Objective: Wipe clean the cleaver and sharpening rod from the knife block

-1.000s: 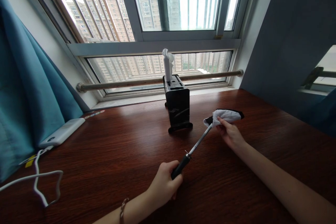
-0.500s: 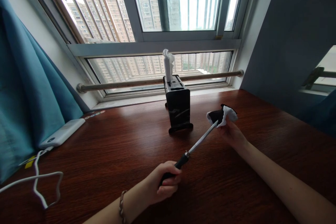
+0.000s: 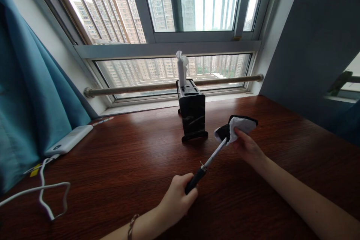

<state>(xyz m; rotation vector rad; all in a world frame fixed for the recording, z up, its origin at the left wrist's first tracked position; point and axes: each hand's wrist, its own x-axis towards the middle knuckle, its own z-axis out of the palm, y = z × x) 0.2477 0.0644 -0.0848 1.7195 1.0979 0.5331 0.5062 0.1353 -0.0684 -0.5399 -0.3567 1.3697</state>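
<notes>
Gripped by its black handle, a sharpening steel (image 3: 215, 155) with a thin pale rod slants up and to the right from my left hand (image 3: 177, 197). My left fingers are wrapped around the handle just below the metal guard. My right hand (image 3: 248, 147) pinches a black and white cloth (image 3: 243, 124), which is folded at the far end of the rod. That end is hidden by the cloth. Behind them on the table stands a black knife block (image 3: 192, 117), with a white tissue (image 3: 181, 68) poking up from its top.
The brown wooden table (image 3: 135, 150) reaches to the window. A white power bank (image 3: 70, 140) with a white cable (image 3: 43, 195) lies at the left, beside the blue curtain (image 3: 36, 90). A metal rail (image 3: 135, 89) crosses in front of the window.
Both hands have shifted slightly: the left one up and right, the right one a little lower. Less of the rod shows, and the cloth's right side is spread wider.
</notes>
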